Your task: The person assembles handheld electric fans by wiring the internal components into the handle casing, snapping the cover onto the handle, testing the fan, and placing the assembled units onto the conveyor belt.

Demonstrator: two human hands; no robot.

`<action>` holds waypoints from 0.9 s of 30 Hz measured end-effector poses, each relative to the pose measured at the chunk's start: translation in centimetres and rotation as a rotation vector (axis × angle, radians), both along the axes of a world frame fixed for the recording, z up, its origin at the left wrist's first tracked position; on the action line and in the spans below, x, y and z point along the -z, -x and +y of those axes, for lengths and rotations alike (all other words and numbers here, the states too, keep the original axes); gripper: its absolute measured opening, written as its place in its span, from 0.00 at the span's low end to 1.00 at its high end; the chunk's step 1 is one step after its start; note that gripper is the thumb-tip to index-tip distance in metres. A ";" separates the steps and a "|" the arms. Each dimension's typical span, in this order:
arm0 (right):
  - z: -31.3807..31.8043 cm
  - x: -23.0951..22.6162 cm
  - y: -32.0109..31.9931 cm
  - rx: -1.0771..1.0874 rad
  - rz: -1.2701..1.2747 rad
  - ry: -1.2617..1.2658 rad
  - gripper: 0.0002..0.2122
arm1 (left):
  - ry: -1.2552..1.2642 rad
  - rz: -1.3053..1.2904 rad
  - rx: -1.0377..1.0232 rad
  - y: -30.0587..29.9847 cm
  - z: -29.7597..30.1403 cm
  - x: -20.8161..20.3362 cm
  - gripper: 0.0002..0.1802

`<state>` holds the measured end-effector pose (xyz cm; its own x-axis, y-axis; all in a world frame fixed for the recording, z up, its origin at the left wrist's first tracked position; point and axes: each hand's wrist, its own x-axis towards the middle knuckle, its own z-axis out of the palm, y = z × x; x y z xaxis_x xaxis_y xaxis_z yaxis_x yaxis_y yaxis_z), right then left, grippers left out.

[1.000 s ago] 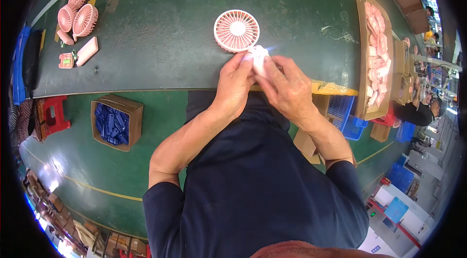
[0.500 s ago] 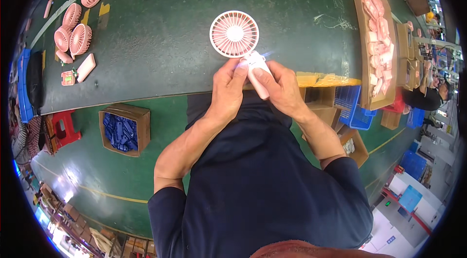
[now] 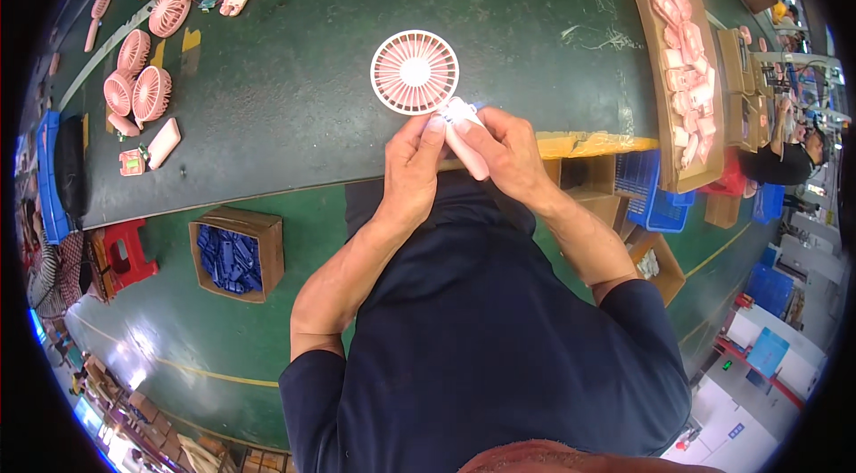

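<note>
A pink handheld fan point(image 3: 415, 72) is held between my two hands at the table's near edge, its round grille tipped away to the upper left. My left hand point(image 3: 413, 165) pinches it at the neck, where the head meets the handle. My right hand point(image 3: 510, 156) is wrapped round the pink handle point(image 3: 467, 155), thumb lying along its top. Bright white glare at the neck hides the detail there. What the fingertips press underneath is out of sight.
On the dark green table point(image 3: 294, 90) several pink fan heads point(image 3: 152, 94) and handle shells point(image 3: 164, 143) lie at the left. A carton of pink parts point(image 3: 687, 72) stands at the right. Below are a box of blue parts point(image 3: 230, 257) and a red stool point(image 3: 130, 252).
The fan has shifted slightly left in view and its head is a little lower. Both hands keep their grip, with the fingers closer about the neck.
</note>
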<state>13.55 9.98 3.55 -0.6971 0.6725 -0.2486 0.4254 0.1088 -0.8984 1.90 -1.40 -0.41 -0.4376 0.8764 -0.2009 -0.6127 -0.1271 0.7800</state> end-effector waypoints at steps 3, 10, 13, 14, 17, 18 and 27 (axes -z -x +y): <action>-0.4 -1.4 -0.1 0.023 0.062 0.254 0.17 | -0.032 -0.145 -0.003 0.3 0.0 -0.7 0.22; -2.1 -1.0 -0.4 -0.158 0.146 -0.465 0.17 | -0.169 -0.327 -0.022 0.8 0.0 -1.3 0.24; -2.7 -0.5 0.3 -0.184 0.176 -0.751 0.14 | -0.216 -0.357 -0.008 1.0 0.1 -0.9 0.22; -3.0 -0.4 0.4 -0.175 0.183 -0.791 0.14 | -0.213 -0.360 -0.008 1.0 0.1 -0.9 0.22; -3.3 -0.5 0.9 -0.190 0.165 -0.824 0.14 | -0.219 -0.332 -0.014 1.1 0.5 -0.6 0.21; -3.3 -0.6 1.0 -0.215 0.143 -0.821 0.15 | -0.234 -0.330 -0.013 1.4 0.6 -0.4 0.20; -1.6 -1.0 0.8 -0.167 0.246 -0.210 0.19 | -0.136 -0.300 -0.009 2.0 0.4 -1.6 0.20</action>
